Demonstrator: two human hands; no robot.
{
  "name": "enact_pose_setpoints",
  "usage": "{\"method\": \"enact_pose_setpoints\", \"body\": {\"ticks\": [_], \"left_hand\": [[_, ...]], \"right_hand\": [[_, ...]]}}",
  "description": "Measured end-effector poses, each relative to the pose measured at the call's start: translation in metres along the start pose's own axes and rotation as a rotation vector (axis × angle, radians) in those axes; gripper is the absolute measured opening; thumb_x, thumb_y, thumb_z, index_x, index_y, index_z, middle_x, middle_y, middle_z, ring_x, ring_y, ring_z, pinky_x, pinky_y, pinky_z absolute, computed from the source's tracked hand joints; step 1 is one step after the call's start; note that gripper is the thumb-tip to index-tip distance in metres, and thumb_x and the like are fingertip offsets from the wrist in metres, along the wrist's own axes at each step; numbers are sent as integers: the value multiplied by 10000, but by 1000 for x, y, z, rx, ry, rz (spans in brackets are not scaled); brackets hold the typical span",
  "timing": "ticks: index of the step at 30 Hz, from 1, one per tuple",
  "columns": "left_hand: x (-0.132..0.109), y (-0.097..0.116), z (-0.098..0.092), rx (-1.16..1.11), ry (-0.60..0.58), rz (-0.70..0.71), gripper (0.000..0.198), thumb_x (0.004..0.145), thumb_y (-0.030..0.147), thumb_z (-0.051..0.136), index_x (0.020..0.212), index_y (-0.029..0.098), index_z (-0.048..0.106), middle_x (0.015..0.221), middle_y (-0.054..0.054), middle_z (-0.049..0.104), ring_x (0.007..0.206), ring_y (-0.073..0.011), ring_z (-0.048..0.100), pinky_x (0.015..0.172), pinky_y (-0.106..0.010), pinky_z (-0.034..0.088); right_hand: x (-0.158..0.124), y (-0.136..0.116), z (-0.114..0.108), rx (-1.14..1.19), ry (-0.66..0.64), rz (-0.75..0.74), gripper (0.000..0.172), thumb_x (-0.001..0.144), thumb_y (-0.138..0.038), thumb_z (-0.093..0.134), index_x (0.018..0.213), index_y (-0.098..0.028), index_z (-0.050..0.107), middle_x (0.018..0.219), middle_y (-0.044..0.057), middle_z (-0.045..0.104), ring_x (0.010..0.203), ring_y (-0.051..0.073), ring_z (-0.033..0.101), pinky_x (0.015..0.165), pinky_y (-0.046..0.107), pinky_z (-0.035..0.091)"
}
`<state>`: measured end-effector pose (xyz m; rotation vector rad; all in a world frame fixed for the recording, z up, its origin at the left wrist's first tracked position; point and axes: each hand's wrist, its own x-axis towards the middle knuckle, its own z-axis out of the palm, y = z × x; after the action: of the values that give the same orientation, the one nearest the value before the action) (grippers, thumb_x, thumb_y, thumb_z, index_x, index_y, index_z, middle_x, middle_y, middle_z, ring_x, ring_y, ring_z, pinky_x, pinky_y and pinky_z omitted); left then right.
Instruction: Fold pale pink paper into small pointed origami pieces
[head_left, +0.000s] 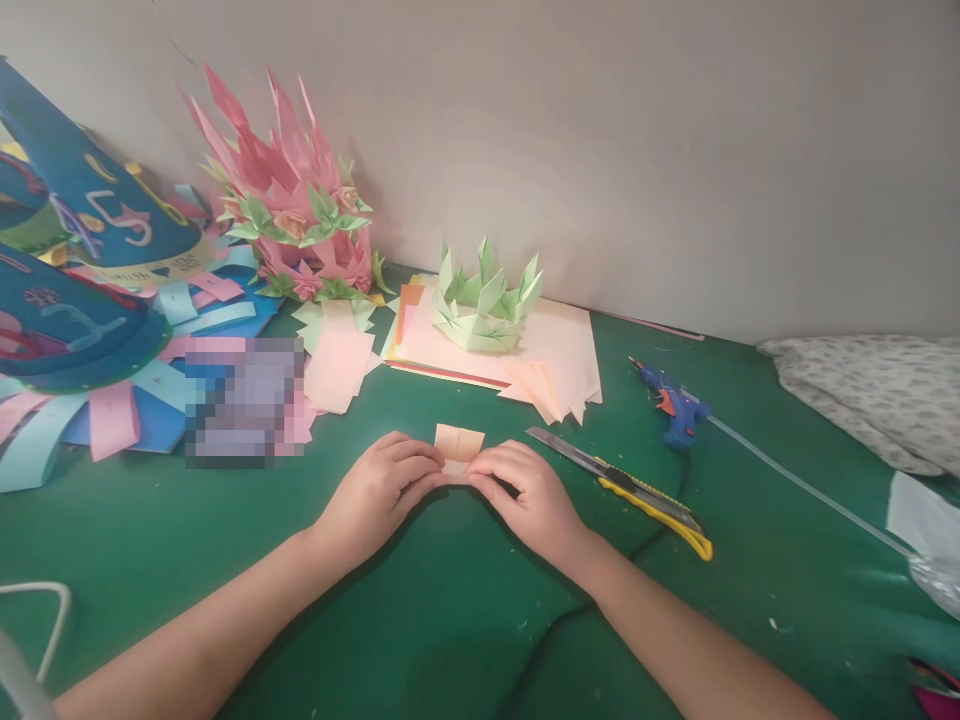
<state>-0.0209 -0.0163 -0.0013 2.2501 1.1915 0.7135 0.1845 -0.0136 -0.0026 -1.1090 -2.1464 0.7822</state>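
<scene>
- paper piece point(460, 442), pale peach and creased, is held just above or against the tabletop point(420, 640), between left hand point(382, 487) and right hand point(531, 492).
- left hand: its grip is narrow, thumb and fingertips pinching the paper's left edge.
- right hand: its grip is just as narrow, pinching the right edge; the upper flap shows between the two.
- snap-off utility knife point(637, 492), yellow-handled, blade out, lies just beside the right hand.
- blue hot glue gun point(681, 415) lies beyond the knife, a long translucent glue stick point(795, 476) trailing from it.
- light green origami crown point(487, 330) sits on stacked paper sheets point(570, 350), beyond the hands.
- taller pink paper crown point(296, 190) stands farther left.
</scene>
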Motion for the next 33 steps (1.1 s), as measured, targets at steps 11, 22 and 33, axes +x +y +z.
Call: {"method": "enact_pose_setpoints", "body": {"ticks": [11,22,33], "left_hand": [[-2,5,11,136,15,-83,196,895,239,394,899,180,581,833,-48,606,768,-186,510,696,-322,420],[2,5,14,220,16,-111,106,882,241,416,831,177,484,726,-15,551,695,-178,485,630,-304,401],[4,7,14,266,-20,-117,166,892,211,384,801,169,516,725,-28,537,700,-179,482,637,-307,399]], "right_hand": [[-1,-2,7,-74,49,123,56,842,-166,497,817,-208,523,742,-4,587,707,147,532,647,256,407],[-1,0,9,-236,25,21,153,883,-196,455,804,-192,587,758,22,592,742,155,515,676,270,397],[-4,0,10,-332,14,-49,213,900,-181,419,840,-186,624,767,40,577,743,160,500,672,284,404]]}}
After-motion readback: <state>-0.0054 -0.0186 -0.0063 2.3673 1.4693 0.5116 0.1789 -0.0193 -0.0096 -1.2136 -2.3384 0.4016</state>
